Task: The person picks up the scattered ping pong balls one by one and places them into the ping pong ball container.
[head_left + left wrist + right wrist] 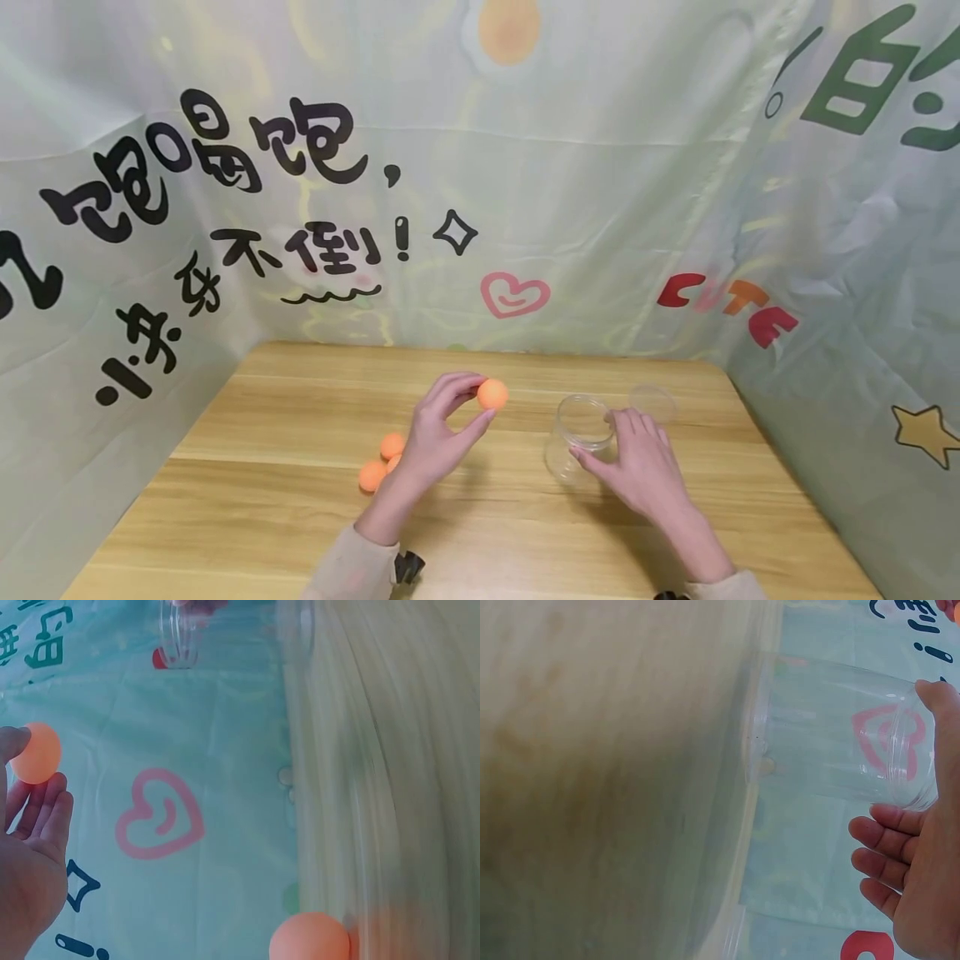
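My left hand (438, 433) pinches an orange ping-pong ball (492, 394) between thumb and fingertips, raised above the table. In the left wrist view the same ball (37, 754) sits at the fingertips. A clear, open-topped jar (567, 454) stands upright on the table to the right. At its rim my right hand (645, 458) grips it, the thumb on the near side and the fingers around the right. The right wrist view shows no ball inside the jar (825, 727). Several more orange balls (372, 476) lie together on the table, partly hidden behind the left forearm.
Behind the right hand is a clear round object (652, 404), faint against the wooden table (315, 400). Printed cloth (600, 208) hangs along the table's back and sides. Dark wrist gear (408, 567) shows at the left sleeve.
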A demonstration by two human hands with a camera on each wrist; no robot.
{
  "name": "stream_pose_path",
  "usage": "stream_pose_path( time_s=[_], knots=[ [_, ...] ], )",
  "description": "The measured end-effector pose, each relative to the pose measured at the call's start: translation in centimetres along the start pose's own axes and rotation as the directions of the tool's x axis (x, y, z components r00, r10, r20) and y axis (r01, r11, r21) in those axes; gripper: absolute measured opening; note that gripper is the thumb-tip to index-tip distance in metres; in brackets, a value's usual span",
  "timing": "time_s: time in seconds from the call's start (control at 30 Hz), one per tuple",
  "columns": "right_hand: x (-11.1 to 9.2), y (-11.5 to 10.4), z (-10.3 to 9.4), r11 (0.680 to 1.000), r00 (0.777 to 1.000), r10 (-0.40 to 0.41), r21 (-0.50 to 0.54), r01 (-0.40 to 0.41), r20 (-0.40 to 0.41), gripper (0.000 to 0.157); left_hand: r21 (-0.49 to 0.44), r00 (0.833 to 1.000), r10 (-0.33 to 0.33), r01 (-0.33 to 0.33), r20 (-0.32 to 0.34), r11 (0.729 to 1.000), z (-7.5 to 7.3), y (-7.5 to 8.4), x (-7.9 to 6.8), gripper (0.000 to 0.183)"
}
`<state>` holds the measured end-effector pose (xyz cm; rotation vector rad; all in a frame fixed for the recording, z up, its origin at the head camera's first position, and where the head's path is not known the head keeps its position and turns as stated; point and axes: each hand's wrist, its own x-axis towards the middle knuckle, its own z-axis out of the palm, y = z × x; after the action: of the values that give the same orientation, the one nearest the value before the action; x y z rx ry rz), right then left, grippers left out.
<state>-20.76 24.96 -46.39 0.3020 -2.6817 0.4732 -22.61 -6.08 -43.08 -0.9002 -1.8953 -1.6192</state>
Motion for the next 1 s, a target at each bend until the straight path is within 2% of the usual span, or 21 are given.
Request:
stream_pose_path(
  time_s=[0.57, 0.83, 1.0],
  knots=[
    [0.1, -0.1, -0.1, 1.0, 1.0, -0.001, -0.011, 0.001, -0.001, 0.075, -0.016, 1.0, -0.025, 0.026, 0.012, 1.0, 2.8, -0.3, 1.6, 0.044],
    [0.0, -0.1, 0.0, 1.0, 1.0, -0.012, -0.017, 0.012, -0.01, 0.073, 0.007, 0.999, -0.005, 0.005, 0.048, 1.0, 4.1, -1.0, 2.0, 0.042],
    [0.0, -0.1, 0.0, 1.0, 1.0, -0.013, -0.019, 0.013, -0.009, 0.072, -0.001, 0.997, -0.015, 0.015, 0.08, 1.0, 4.6, -1.1, 2.2, 0.039]
  ],
)
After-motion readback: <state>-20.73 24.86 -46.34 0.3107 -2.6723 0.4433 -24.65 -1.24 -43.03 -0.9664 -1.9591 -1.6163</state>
